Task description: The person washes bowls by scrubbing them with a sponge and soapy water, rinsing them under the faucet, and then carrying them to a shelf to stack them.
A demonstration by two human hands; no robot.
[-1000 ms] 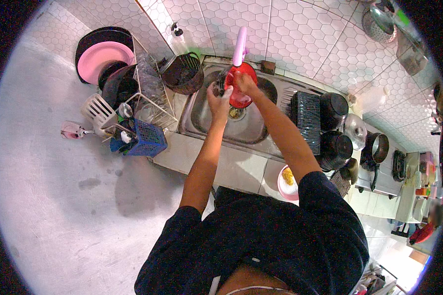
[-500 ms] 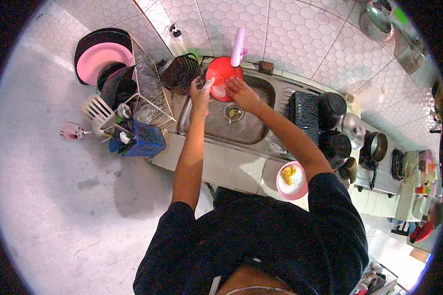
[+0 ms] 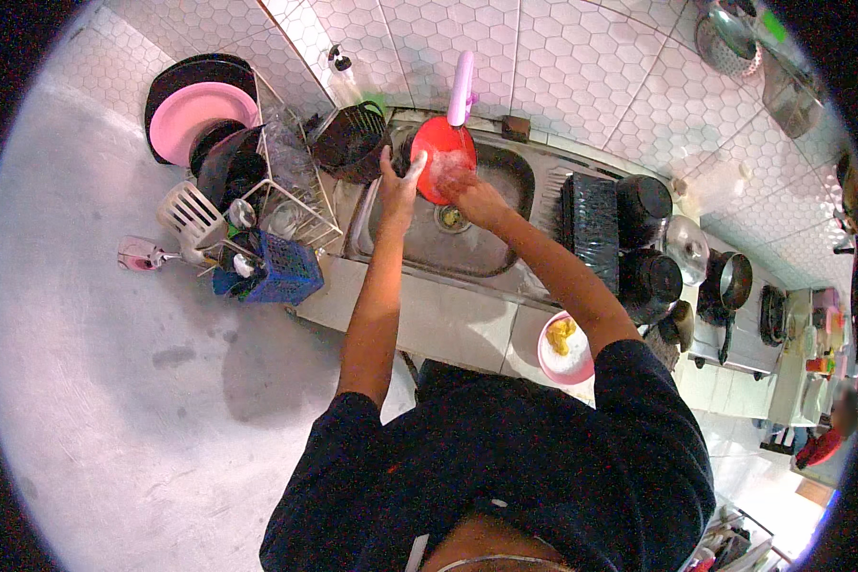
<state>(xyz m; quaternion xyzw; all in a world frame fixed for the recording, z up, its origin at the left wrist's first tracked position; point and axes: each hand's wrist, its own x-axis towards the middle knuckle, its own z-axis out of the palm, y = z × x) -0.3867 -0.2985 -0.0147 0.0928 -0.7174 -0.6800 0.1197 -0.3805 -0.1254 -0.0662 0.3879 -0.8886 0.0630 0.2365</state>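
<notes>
A red bowl [image 3: 441, 141] is tilted over the metal sink [image 3: 405, 250], right below a pink-sleeved faucet [image 3: 461, 88]. My left hand [image 3: 400, 181] grips its left rim, with the thumb on the near side. Water and some white suds lie on the bowl's inner surface. My right hand [image 3: 477, 197] reaches in at the bowl's lower right; its fingers are smeared by motion, so their pose is unclear. Beneath the hands, the sink drain [image 3: 451, 218] shows yellowish bits in it.
Left of the sink stand a black basket [image 3: 345, 153], a dish rack [image 3: 305, 205] and a blue utensil basket [image 3: 281, 267]. A pink bowl [image 3: 567, 367] with white suds and a yellow sponge is on the counter's near edge. Black pots [image 3: 644, 212] stand at right.
The red bowl has shifted slightly right and down, and both hands moved with it. My right hand's fingers have slid lower across the bowl.
</notes>
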